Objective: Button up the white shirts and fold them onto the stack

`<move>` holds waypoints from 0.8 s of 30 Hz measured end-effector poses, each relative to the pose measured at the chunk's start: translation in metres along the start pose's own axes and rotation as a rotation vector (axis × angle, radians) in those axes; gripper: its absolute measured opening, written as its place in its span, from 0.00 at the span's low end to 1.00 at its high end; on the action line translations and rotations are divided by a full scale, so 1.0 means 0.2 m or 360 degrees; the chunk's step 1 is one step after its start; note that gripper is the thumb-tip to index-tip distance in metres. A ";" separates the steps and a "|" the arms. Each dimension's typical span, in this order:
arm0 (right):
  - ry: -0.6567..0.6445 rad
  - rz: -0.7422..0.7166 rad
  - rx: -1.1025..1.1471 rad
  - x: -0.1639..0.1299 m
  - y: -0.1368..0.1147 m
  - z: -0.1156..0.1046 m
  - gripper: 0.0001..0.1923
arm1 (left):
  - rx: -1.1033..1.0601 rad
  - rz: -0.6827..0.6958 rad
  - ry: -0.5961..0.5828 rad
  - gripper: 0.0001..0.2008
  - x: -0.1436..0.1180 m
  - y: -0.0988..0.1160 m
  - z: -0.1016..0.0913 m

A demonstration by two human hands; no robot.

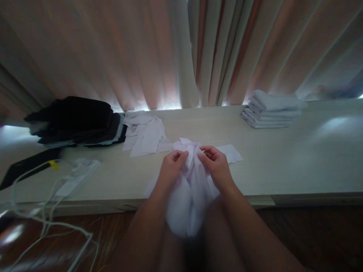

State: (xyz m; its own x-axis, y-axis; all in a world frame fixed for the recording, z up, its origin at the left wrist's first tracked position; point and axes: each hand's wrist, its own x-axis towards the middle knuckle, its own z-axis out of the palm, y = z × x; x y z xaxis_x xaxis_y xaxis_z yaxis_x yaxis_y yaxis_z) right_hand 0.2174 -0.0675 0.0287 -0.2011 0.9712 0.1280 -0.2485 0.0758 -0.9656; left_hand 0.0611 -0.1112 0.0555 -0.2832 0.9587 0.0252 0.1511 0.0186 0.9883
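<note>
A white shirt (187, 192) hangs over the front edge of the ledge, its upper part gathered between my two hands. The thumb and fingers of my left hand (173, 162) pinch the cloth on one side. On the other side my right hand (214, 162) grips it the same way, close to the left. One white part (231, 153) of cloth lies flat on the ledge beyond my right hand. Whether it is a sleeve I cannot tell. A loosely laid white garment (149, 132) rests just beyond my left hand.
A stack of folded white clothes (272, 109) stands at the back right of the pale ledge (289, 162). Dark folded clothes (76, 121) are piled at the left. Before them lie a flat black object (28, 166) and a power strip (79, 177) with trailing cables. Curtains (136, 56) hang behind.
</note>
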 end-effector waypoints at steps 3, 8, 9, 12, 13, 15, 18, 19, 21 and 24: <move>-0.0071 0.0072 0.0007 0.00 -0.01 0.00 0.14 | 0.0123 -0.0005 -0.0057 0.16 0.02 -0.01 -0.05; -0.0159 0.0315 0.0077 -0.02 -0.02 0.01 0.06 | 0.0137 -0.0008 -0.0013 0.17 0.03 -0.02 -0.05; -0.0185 0.0342 0.0093 -0.03 -0.02 0.01 0.06 | 0.0122 -0.0009 -0.0011 0.17 0.02 -0.02 -0.04; -0.0315 0.0359 0.0130 -0.03 -0.03 0.02 0.06 | 0.0080 -0.0009 -0.0002 0.16 0.01 -0.02 -0.01; -0.0356 0.0360 0.0129 -0.03 -0.03 0.02 0.07 | 0.0070 -0.0005 0.0002 0.16 0.01 -0.02 0.00; -0.0383 0.0352 0.0074 -0.03 -0.01 0.02 0.09 | 0.0060 0.0010 0.0004 0.16 0.01 -0.03 0.02; -0.0313 0.0319 -0.0126 -0.02 0.02 0.00 0.11 | 0.0044 0.0056 0.0003 0.17 0.01 -0.04 0.03; -0.0292 0.0311 -0.0195 -0.02 0.03 0.00 0.12 | 0.0032 0.0066 0.0010 0.17 0.01 -0.05 0.03; -0.0251 0.0299 -0.0302 -0.01 0.05 -0.01 0.14 | -0.0009 0.0059 0.0038 0.17 0.01 -0.06 0.03; -0.0170 0.0193 -0.0485 -0.01 0.04 -0.01 0.14 | -0.0064 0.0032 0.0089 0.16 0.02 -0.07 0.03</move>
State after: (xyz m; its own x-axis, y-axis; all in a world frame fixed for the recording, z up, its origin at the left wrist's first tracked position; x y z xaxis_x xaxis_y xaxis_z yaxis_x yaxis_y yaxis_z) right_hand 0.2168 -0.0680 0.0209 -0.3137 0.9494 0.0156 0.0747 0.0410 -0.9964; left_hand 0.0641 -0.1061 0.0410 -0.3330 0.9415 0.0525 0.1197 -0.0130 0.9927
